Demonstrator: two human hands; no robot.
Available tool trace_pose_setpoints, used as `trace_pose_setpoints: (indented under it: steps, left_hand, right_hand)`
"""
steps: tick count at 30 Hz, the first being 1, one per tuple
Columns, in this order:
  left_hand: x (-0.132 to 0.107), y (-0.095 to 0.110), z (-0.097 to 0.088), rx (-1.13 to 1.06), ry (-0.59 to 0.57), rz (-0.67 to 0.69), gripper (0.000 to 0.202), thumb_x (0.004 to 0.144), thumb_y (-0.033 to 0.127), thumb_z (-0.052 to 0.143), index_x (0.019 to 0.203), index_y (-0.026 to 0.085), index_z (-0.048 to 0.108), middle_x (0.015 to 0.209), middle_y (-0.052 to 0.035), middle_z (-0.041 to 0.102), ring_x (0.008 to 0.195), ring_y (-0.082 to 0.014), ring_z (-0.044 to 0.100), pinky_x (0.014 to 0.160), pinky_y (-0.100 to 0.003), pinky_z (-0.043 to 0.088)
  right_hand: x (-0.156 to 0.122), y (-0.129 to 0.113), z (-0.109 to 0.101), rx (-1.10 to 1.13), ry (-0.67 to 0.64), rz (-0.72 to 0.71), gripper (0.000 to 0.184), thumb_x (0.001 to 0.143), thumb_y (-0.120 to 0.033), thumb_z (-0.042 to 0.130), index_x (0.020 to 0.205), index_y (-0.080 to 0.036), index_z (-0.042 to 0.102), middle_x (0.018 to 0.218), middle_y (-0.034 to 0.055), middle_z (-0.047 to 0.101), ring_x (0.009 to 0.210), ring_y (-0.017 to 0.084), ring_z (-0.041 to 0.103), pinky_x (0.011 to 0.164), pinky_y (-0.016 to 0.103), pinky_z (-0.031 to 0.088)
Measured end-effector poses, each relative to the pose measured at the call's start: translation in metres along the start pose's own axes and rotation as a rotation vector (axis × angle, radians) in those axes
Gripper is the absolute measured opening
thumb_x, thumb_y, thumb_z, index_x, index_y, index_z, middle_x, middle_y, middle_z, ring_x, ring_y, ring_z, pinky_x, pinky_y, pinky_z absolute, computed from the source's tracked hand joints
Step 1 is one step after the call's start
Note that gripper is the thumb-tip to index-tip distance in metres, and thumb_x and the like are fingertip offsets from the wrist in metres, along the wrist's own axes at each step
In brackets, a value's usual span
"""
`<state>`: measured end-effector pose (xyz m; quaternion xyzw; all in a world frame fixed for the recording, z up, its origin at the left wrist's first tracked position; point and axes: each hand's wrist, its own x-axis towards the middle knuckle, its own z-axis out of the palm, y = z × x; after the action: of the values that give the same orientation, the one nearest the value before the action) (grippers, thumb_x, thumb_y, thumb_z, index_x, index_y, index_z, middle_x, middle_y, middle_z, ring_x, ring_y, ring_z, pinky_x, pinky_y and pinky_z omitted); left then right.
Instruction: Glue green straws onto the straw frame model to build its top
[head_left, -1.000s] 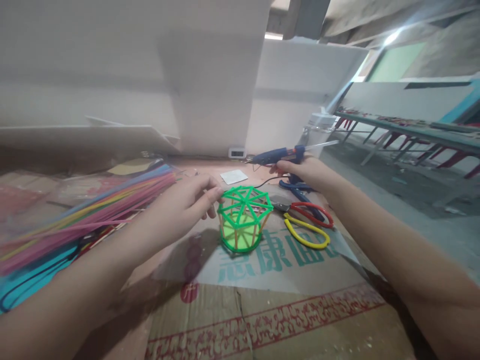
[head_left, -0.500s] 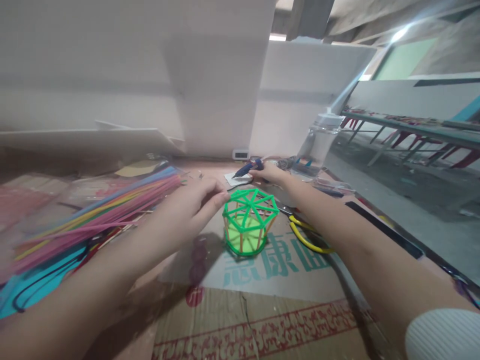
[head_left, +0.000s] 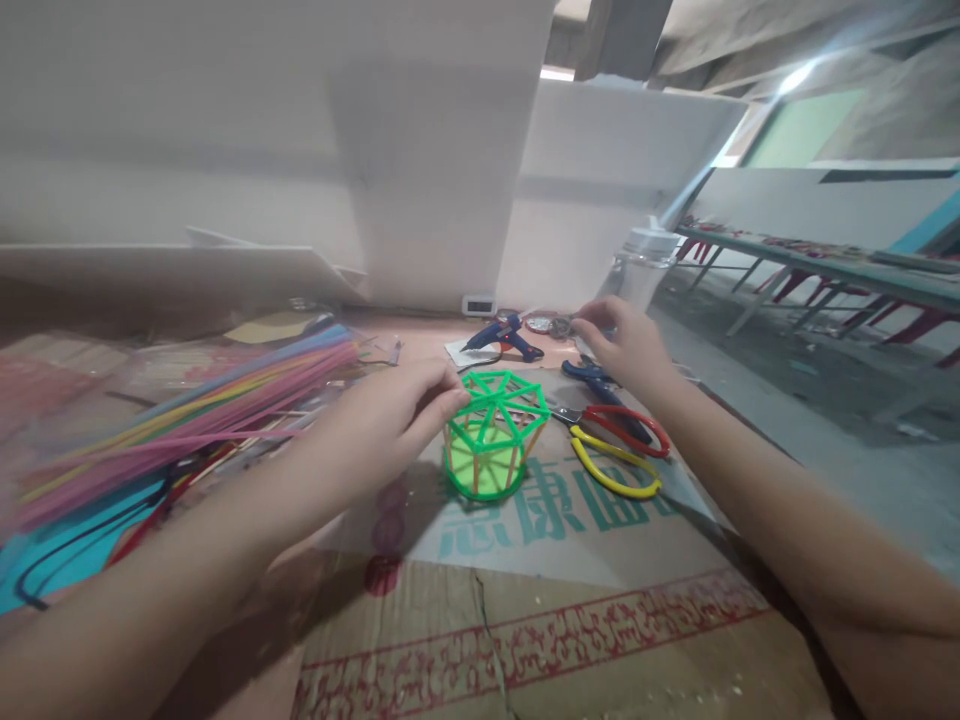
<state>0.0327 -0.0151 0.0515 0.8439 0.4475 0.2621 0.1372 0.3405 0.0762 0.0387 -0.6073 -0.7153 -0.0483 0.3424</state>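
Observation:
My left hand pinches the left rim of a small cage-like frame. The frame has a green spoked top, thin orange-brown posts and a round yellow-green base edged in green, and it stands upright on the printed cardboard. My right hand is raised at the back right, its fingers curved and apart, with nothing visible in them. It is close to a small round grey thing and the clear bottle. A dark blue glue gun rests on a white pad behind the frame.
Scissors with red and yellow handles lie right of the frame, beside dark blue-handled pliers. Bundled coloured sticks spread across the left. A small white display stands by the back board. Another table is farther right.
My right hand has let go of the glue gun and moved right and slightly up, uncovering the gun's handle and the pliers. My left hand stays at the frame's rim.

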Motion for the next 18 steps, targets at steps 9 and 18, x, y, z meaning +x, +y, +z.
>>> trace_pose_setpoints:
  steps: [9,18]
  left_hand:
    - [-0.004,0.01,0.007,0.043,-0.035,0.003,0.032,0.103,0.044,0.042,0.089,0.022,0.061,0.083,-0.0005,0.066,0.074,-0.0189,0.059,0.064,-0.032,0.036]
    - [-0.005,0.008,0.008,-0.022,-0.05,0.021,0.036,0.103,0.049,0.042,0.091,0.023,0.063,0.081,-0.0001,0.066,0.069,-0.0176,0.058,0.06,-0.03,0.036]
  right_hand:
    - [-0.066,-0.08,-0.028,0.328,-0.083,-0.795,0.008,0.098,-0.023,0.064,0.1,-0.02,0.07,0.094,0.0065,0.076,0.089,0.019,0.069,0.081,0.033,0.054]
    - [-0.068,-0.081,-0.022,0.413,-0.125,-0.698,0.004,0.097,-0.021,0.066,0.094,-0.02,0.07,0.087,0.0041,0.075,0.082,0.018,0.067,0.078,0.034,0.052]
